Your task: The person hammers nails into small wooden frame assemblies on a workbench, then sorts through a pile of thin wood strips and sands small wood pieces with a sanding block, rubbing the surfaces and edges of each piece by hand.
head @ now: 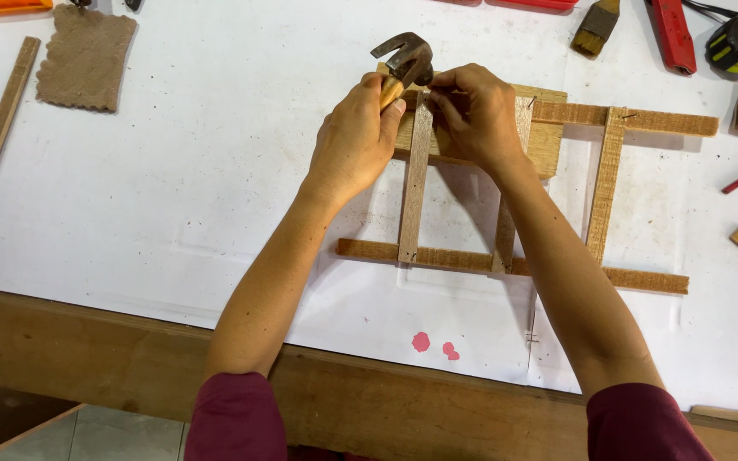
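A white sheet [172,171] is covering the wooden bench, and a slatted wooden frame [489,259] is lying across the centre right. At its top rail, upper centre, the left hand [354,141] is gripping a claw hammer [403,58] near its head. The right hand [471,113], just beside it, is pinching something too small to identify above an upright slat [414,183] running toward the lower edge.

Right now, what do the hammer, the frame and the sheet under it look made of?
Hammer: dark, dull metal claw head, pale handle that looks like wood, held in the left hand.
Frame: raw, unfinished wood slats with visible grain.
Sheet: white, matte, lightly creased, probably paper.
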